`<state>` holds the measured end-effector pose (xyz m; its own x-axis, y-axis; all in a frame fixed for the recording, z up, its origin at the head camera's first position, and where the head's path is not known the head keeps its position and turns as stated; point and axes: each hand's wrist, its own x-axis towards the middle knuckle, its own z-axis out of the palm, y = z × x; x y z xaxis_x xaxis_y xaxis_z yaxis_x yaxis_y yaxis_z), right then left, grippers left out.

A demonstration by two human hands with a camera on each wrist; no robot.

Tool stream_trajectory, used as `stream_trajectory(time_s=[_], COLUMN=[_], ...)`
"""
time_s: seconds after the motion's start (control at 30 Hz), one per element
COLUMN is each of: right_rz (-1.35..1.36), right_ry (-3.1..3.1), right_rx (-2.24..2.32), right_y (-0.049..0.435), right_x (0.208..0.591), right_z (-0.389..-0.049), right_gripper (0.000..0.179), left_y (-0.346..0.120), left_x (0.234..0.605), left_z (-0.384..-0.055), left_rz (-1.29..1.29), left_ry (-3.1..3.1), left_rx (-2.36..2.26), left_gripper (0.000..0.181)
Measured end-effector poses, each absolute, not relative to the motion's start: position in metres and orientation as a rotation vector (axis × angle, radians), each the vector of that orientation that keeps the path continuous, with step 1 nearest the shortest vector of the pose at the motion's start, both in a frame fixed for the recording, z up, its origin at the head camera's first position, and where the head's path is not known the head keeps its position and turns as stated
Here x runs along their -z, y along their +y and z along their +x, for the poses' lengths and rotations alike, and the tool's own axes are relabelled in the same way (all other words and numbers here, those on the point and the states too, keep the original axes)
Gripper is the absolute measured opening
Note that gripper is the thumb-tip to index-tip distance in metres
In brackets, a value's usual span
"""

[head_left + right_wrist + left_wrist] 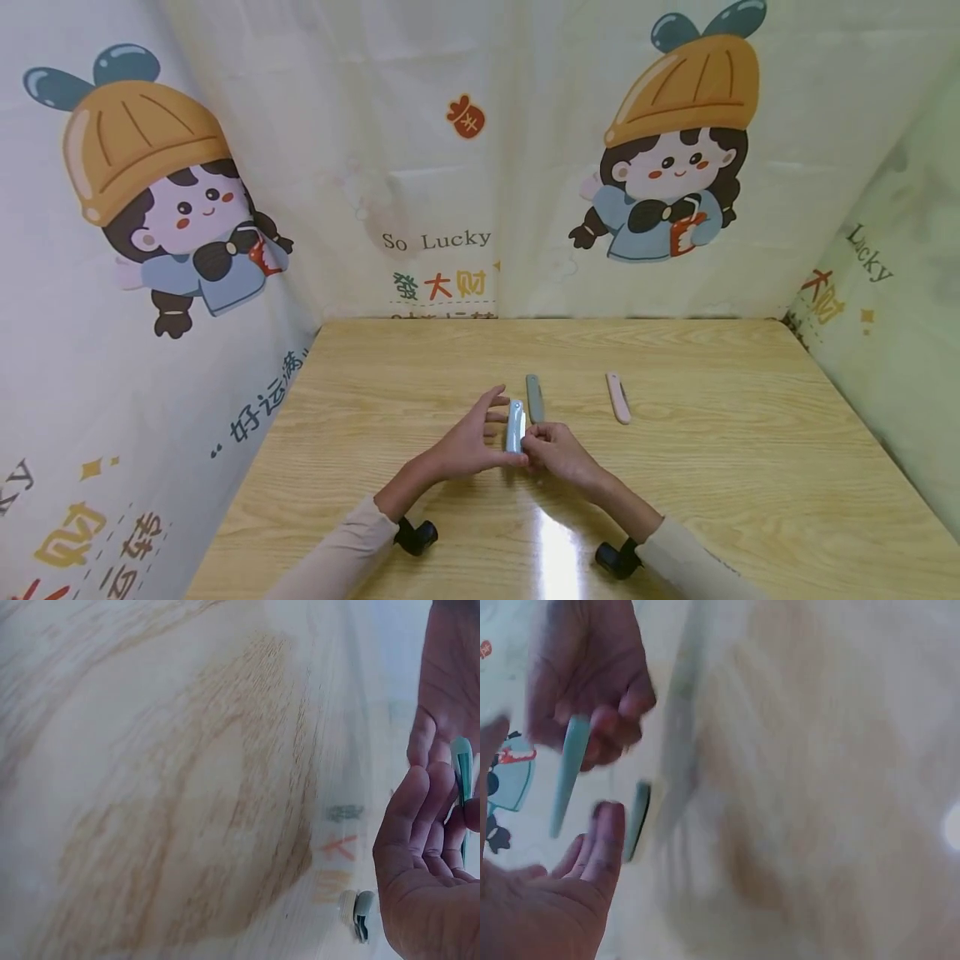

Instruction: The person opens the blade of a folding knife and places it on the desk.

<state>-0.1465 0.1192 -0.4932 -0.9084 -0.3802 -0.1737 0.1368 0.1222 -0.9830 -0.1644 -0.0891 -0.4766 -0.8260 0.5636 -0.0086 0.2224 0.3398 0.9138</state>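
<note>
A light-blue folding knife (515,425) is held above the middle of the table, roughly upright in the head view, with a pale strip of blade along its right side. My right hand (561,450) pinches its lower right side with thumb and fingers. Around its left side my left hand (468,442) is spread, thumb below and fingers behind. In the left wrist view a gap shows between the left fingers (604,851) and the knife (570,776). The right wrist view shows the knife (463,772) edge-on beside the curled right fingers (420,817).
Just behind the hands lies a grey-green folding knife (535,400) on the wood-grain table (375,358). To its right is a pink folding knife (618,398). Printed cloth (540,183) stands along the table's back and sides.
</note>
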Motion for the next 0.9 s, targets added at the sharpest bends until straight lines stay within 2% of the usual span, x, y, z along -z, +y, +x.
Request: stream_trajectory(time_s=[0.13,0.27,0.9], right_rz=[-0.243,-0.256,-0.332], right_ry=[1.982,1.974,2.085], right_rx=[1.871,1.869,1.764], right_y=[0.120,0.121,0.128], right_x=[0.493,0.492,0.496], right_z=[-0.147,-0.148,-0.145], right_gripper=[0.025,0.027,0.018], left_y=[-0.083,-0.080,-0.082], left_x=[0.482,0.487,0.492], left_z=[-0.162,-0.162,-0.163], left_rz=[0.474,0.429,0.417], left_ry=[2.006,1.928,1.941], left_rx=[-1.770,-1.861,-1.828], left_gripper=[0.078,0.058,0.059])
